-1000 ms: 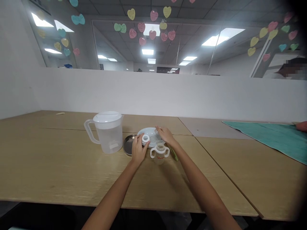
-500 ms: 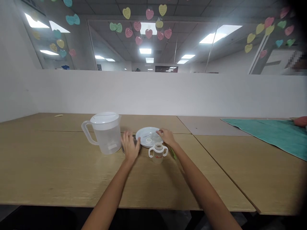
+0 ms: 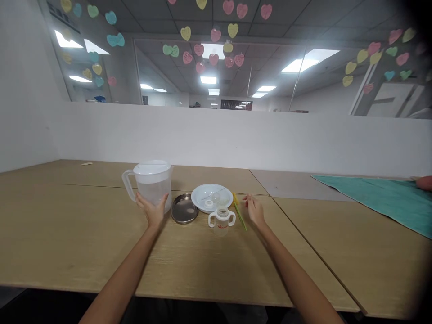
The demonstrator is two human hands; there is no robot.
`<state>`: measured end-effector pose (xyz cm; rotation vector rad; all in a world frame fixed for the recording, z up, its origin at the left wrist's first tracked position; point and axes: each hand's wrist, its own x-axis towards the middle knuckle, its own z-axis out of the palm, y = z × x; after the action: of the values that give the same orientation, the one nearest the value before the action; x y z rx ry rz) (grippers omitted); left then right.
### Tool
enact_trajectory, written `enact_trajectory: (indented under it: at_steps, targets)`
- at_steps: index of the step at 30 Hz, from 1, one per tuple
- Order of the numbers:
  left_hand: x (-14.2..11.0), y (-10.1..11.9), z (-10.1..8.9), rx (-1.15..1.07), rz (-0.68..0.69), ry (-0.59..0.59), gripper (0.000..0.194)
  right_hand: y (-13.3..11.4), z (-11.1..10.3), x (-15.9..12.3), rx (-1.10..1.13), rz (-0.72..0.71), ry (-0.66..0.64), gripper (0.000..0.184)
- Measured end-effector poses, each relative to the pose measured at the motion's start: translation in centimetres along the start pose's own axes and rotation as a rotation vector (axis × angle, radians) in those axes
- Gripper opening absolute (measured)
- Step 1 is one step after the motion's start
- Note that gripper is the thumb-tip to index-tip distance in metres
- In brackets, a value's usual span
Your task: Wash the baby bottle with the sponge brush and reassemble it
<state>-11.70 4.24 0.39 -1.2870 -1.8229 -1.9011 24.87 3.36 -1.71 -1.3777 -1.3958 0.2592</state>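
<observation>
My left hand (image 3: 152,210) is at the lower front of a clear plastic pitcher (image 3: 153,186) with a white lid and a handle on its left. Its fingers and thumb are spread; whether they press on the pitcher is unclear. My right hand (image 3: 254,210) hovers right of a green-handled brush (image 3: 240,217), fingers loosely bent and nothing visible in them. A baby bottle (image 3: 222,222) with two white handles stands upright, its top uncovered. Behind it, a white plate (image 3: 195,196) bears a white ring-shaped cap (image 3: 209,204) and clear parts. A round metal dish (image 3: 184,209) sits between pitcher and plate.
A yellow item (image 3: 235,198) lies at the plate's right edge. A teal cloth (image 3: 374,193) covers the table's right side. Seams cross the wooden table (image 3: 189,261). Behind it rises a white wall (image 3: 216,139) with glass above.
My left hand has moved left, from beside the metal dish to the pitcher's front. My right hand has left the plate and shifted right. The view has tilted up slightly.
</observation>
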Motion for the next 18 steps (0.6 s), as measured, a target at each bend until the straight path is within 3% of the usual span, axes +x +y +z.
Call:
enact_trajectory:
  at_steps: [4,7,12,15,18]
  targets:
    - [1.2,-2.1,0.0,-0.039,0.081,-0.039,0.093,-3.2,1.2,-1.7,0.0,-0.228,-0.103,0.055]
    - [1.4,-2.4,-0.3,-0.021,0.099,0.015,0.092,-4.4,1.9,-2.6,-0.006,-0.295,-0.098,0.051]
    - [0.8,-1.3,-0.2,0.113,-0.005,-0.026,0.122,-4.9,1.8,-3.5,-0.018,-0.436,-0.064,0.042]
    - [0.8,-1.0,-0.1,0.135,-0.064,-0.099,0.122,-5.0,1.8,-3.8,-0.105,-0.629,-0.132,0.037]
    - [0.8,-0.9,-0.3,0.117,-0.04,-0.11,0.117,-4.9,2.1,-4.0,-0.183,-0.745,-0.189,0.041]
